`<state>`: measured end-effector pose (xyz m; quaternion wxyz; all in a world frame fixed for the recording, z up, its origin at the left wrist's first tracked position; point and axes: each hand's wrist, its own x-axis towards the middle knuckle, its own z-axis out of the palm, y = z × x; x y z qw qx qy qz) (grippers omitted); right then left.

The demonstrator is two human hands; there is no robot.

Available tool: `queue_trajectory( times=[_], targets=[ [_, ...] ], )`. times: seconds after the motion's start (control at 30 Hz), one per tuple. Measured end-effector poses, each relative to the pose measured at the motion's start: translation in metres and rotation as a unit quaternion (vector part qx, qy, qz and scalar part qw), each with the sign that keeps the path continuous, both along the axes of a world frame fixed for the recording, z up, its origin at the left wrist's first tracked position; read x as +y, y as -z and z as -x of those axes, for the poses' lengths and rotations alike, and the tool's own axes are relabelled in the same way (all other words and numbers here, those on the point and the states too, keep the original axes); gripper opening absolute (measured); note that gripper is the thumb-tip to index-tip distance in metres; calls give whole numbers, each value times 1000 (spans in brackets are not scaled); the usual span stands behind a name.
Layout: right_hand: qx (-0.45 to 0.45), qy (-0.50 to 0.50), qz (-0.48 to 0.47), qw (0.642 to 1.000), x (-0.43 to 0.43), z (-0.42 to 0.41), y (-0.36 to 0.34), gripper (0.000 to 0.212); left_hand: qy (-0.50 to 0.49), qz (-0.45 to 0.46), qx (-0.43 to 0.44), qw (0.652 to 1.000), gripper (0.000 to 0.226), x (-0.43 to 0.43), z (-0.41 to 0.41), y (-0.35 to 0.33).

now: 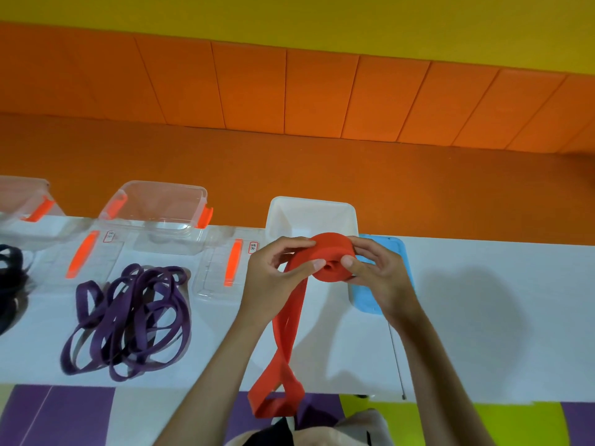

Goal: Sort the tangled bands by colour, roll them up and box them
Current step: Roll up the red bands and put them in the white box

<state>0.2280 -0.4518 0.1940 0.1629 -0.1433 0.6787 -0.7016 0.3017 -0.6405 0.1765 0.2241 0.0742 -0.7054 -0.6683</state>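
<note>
Fingers (317,263): left hand (277,275) and right hand (383,278) pinch the red roll (331,251) between them;
Risk: a slack grip could let it spring loose;
Tail (283,342): hangs below the fingers; may snag

Far left of the left hand (273,275), a dark band pile (9,275) and a clear box (22,201) run off the frame's edge. The label (253,247) just left of that hand and a second label (108,236) farther left are too small to read. The right hand (378,268) covers much of a blue lid (397,252). Both hands, gripping the rolled red band (331,252), mask the near wall of the white box (309,214) behind them. Both forearms are cut by the bottom edge.
</note>
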Motion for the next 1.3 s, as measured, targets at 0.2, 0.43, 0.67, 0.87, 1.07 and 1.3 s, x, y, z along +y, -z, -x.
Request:
queue_trajectory(
  times=[0.2,0.43,0.67,0.87,1.07,1.3],
  targets=[
    [-52,50,65,995,-12,-6,10,38,38,-6,-26,999,47,-6,-6,1],
    [-25,-20,48,998,-16,-7,11,47,-23,-100,35,994,52,-7,-4,-11],
    [-5,-6,68,998,-13,-5,4,42,-6,-50,64,997,36,-6,2,-25],
    [-47,15,144,988,-23,-3,-10,40,7,-51,51,997,44,-7,5,-31],
    [-88,-36,167,981,-23,2,-16,39,23,-151,70,986,47,-8,9,-42],
    [-70,-5,100,992,-25,0,-29,54,40,-111,60,991,32,-4,12,-33]
  ],
)
